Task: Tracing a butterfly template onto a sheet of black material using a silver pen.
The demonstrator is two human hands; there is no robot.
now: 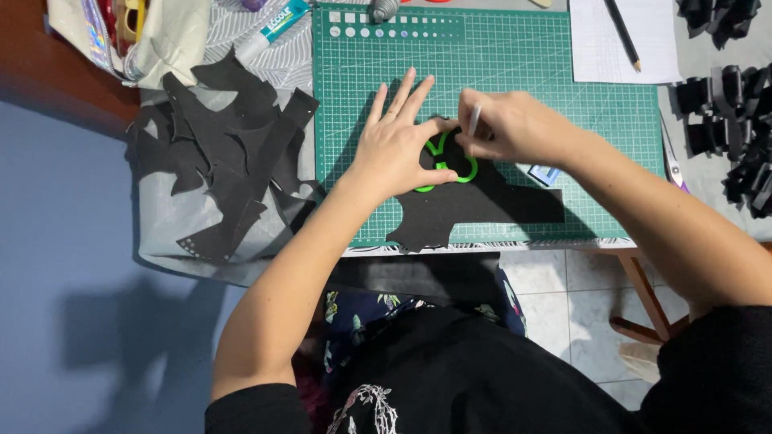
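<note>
My left hand lies flat with fingers spread, pressing a bright green outline cutter onto a black sheet that rests on a green cutting mat. My right hand is closed around a thin white pencil-like tool, its tip at the cutter's upper edge. Both hands touch over the cutter, which is partly hidden by my fingers.
Black offcuts are piled on a grey sheet left of the mat. A marker and a bag lie at the upper left. White paper with a pencil sits at the top right, black cut shapes at the right edge.
</note>
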